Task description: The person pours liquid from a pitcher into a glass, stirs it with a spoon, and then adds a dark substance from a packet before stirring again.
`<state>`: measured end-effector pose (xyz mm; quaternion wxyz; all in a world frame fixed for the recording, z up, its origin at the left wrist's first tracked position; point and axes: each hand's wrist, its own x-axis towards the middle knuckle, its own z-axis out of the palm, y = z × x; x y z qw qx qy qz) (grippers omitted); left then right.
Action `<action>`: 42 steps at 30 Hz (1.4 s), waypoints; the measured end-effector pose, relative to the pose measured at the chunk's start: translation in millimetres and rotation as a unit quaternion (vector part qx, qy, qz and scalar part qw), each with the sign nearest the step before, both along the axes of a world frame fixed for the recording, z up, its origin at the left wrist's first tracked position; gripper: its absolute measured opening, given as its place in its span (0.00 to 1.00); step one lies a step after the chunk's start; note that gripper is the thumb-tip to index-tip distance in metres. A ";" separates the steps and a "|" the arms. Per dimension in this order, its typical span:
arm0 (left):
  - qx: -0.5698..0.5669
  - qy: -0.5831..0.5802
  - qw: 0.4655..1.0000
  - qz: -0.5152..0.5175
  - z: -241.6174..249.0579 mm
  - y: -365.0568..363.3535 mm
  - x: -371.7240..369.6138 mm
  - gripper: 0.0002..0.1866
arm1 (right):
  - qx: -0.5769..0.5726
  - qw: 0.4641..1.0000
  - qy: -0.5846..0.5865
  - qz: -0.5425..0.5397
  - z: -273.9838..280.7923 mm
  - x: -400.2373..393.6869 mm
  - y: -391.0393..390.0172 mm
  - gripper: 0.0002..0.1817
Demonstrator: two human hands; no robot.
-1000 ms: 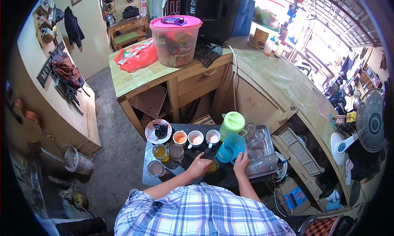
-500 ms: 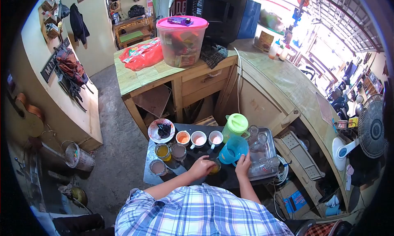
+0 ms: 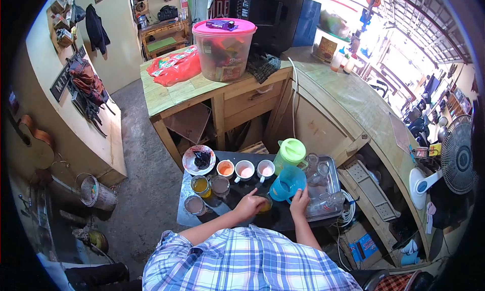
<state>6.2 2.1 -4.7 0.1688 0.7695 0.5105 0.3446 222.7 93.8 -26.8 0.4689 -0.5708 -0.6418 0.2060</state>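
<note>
My left hand (image 3: 249, 206) is closed at the rim of a glass of yellow-orange drink (image 3: 265, 206). Whether its fingers grip the rim or something thin inside does not show. On the right, my right hand (image 3: 299, 202) grips the handle of a blue pitcher (image 3: 287, 182), which stands beside that glass, open at the top. Behind the pitcher is a green lidded jug (image 3: 291, 153). Three white cups (image 3: 244, 170) with orange or pinkish contents form a row at the back. Left of my left hand are a glass of yellow drink (image 3: 201, 187) and two glasses of greyish-brown drink (image 3: 194, 205).
A bowl (image 3: 190, 166) holding a black plastic bag sits at the table's back left. Several empty glasses lie in a metal tray (image 3: 331, 170) on the right. Beyond is a wooden counter (image 3: 166, 96) with a pink-lidded tub (image 3: 226, 53). A fan (image 3: 457, 157) stands far right.
Both hands stay almost where they were, the left at the glass and the right on the pitcher. The left index finger is slightly more raised.
</note>
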 end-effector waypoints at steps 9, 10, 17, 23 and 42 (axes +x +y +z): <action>0.016 -0.021 1.000 0.017 5.1 0.3 -1.6 0.06 | -0.053 0.999 -0.003 -0.007 1.9 0.2 -2.1 0.25; -0.024 -0.060 0.998 0.019 5.2 0.2 0.4 0.06 | -0.021 1.000 -0.007 -0.007 -2.1 0.0 -1.0 0.25; 0.011 -0.033 0.999 0.025 -3.0 3.3 -1.9 0.06 | -0.014 1.000 0.013 0.007 5.2 -1.7 -2.9 0.24; -0.012 -0.042 0.999 0.030 15.1 -1.9 -4.3 0.08 | -0.135 0.988 0.073 -0.031 -6.1 0.0 -5.8 0.31; 0.078 -0.082 0.994 0.000 27.3 -7.6 -5.4 0.08 | -0.004 0.947 -0.118 0.297 40.1 -39.1 -66.2 0.13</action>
